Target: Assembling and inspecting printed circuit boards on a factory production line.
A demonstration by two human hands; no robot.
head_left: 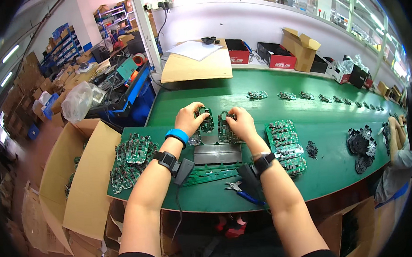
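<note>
Above the table's near middle, my left hand (pixel 190 119) pinches a green circuit board (pixel 207 121) held upright. A second circuit board (pixel 223 129) stands just to its right, gripped along its edge by the fingers of my right hand (pixel 242 124). The two boards are apart, with a narrow gap between them. Directly below my hands lies a grey metal block (pixel 217 154). Thin green board strips (pixel 211 175) rest in front of it, and blue-handled nippers (pixel 245 193) lie nearer the table edge.
Loose circuit boards (pixel 134 155) heap up at left, beside an open cardboard box (pixel 85 181). Joined board panels (pixel 285 143) lie at right, near small black parts (pixel 312 149) and black plastic pieces (pixel 361 146). Boards (pixel 287 96) line the far side. Another person's arm (pixel 394 137) shows at far right.
</note>
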